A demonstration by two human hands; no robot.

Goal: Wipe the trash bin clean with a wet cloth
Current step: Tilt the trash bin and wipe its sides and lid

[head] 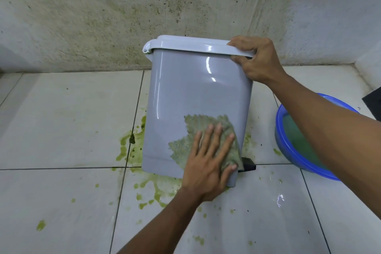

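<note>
A: What is seen nearest, in front of the trash bin [195,97]?

B: The tiled floor [61,119], where green spatter [148,189] is spread at the bin's foot and to its left. The bin itself is stood on that floor, just before the stained wall [123,16], and appears to be tipped slightly.

A: How is the cloth being handled?

B: The wet cloth [198,128] is pressed flat against the lower front of the bin by the left hand [208,163]. The fingers are spread open over it; nothing is clenched, the cloth is only pinned under the palm.

A: And higher on the bin?

B: The lid [185,44] is shut, and its right corner is gripped by the right hand [255,60], so the bin is steadied there.

A: Anything to the bin's right?

B: A blue basin [288,150] with greenish water is set on the floor there, apart from the bin.

A: Which step is judged to be in hand?

B: The wiping of the front face, low down. The upper face looks glossy already. Next, the cloth would probably need to be swept across the bottom edge and the sides, with the lid kept held, and rinsed in the basin, since it looks soiled.
</note>
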